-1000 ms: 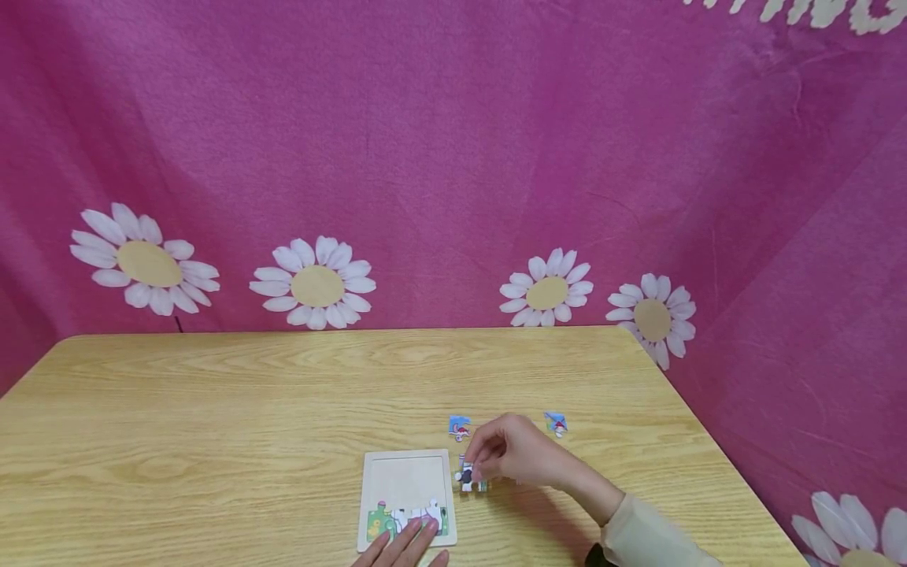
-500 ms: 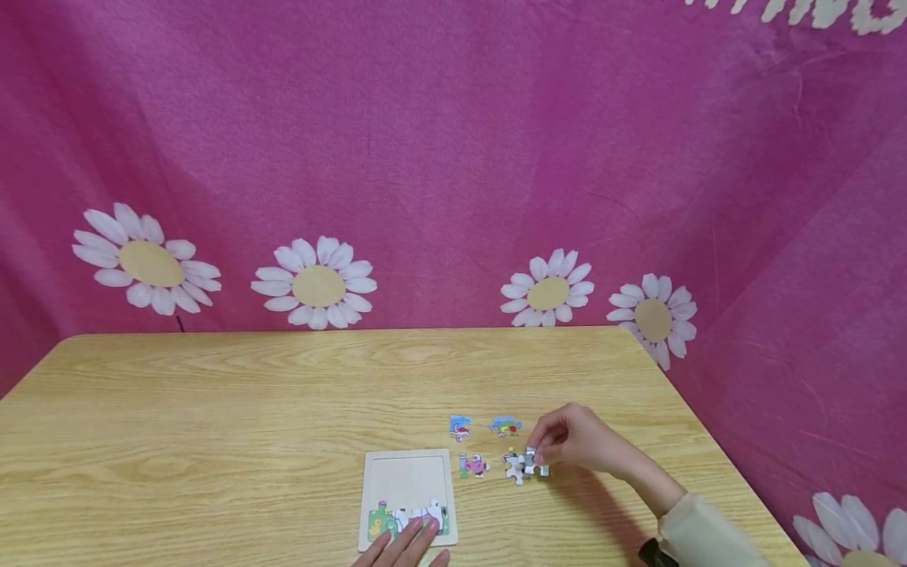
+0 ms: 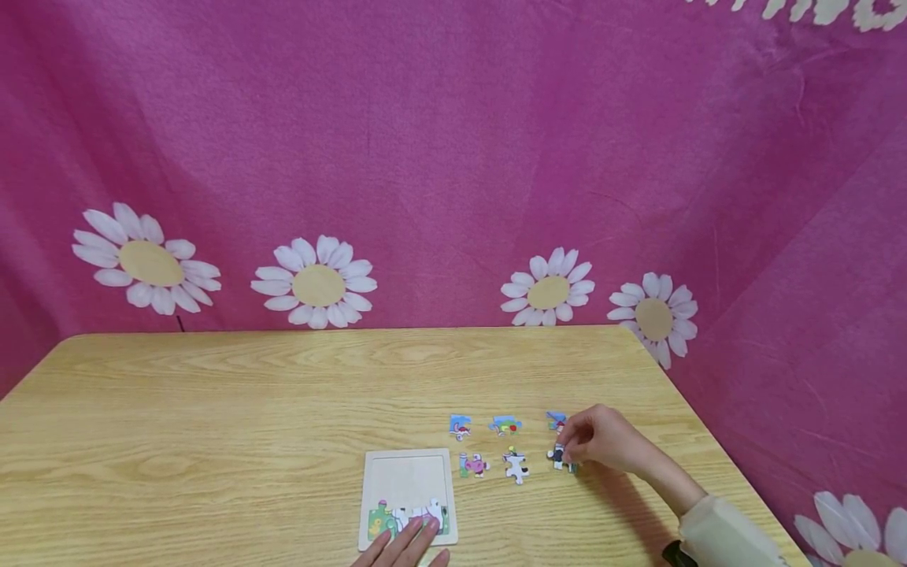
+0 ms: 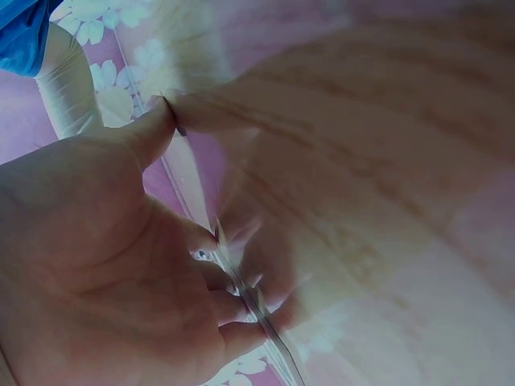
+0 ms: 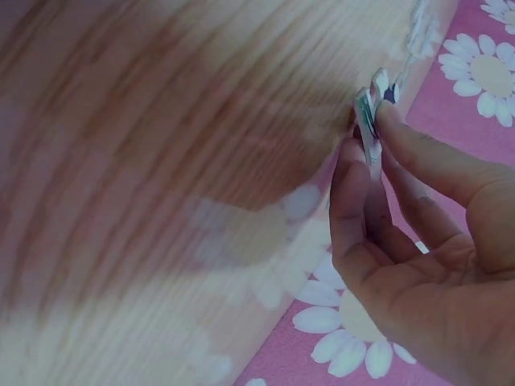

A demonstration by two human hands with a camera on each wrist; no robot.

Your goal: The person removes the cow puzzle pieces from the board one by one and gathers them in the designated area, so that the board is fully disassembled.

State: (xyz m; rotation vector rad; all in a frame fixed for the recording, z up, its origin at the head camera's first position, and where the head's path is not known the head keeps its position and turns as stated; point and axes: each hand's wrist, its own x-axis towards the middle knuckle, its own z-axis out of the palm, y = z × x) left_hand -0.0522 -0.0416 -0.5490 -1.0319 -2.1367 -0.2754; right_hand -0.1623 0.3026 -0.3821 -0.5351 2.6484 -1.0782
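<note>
My right hand [image 3: 602,437] pinches a white-and-dark puzzle piece [image 3: 557,455] between thumb and fingers. In the right wrist view that puzzle piece [image 5: 368,121] stands on edge in the pinch, close to the tabletop. The left hand [image 3: 404,545] lies with straight fingers over the lower edge of a square wooden puzzle tray [image 3: 407,454]. Fitted pieces [image 3: 383,520] in green and white fill the tray's bottom row, partly covered by those fingertips. Seen from the left wrist, the palm and fingers [image 4: 229,314] reach the tray's edge.
Several loose pieces lie right of the tray: a blue-and-red piece [image 3: 460,426], a blue-green piece [image 3: 506,426], a pink piece [image 3: 473,465], a white piece [image 3: 516,465] and a blue piece [image 3: 556,420] behind the right hand. A pink flowered curtain [image 3: 439,157] hangs behind the table [image 3: 212,409].
My right hand has moved right with the pinched piece, from beside the tray, past the pink and white pieces, to the far right of the loose pieces. The left hand has stayed put.
</note>
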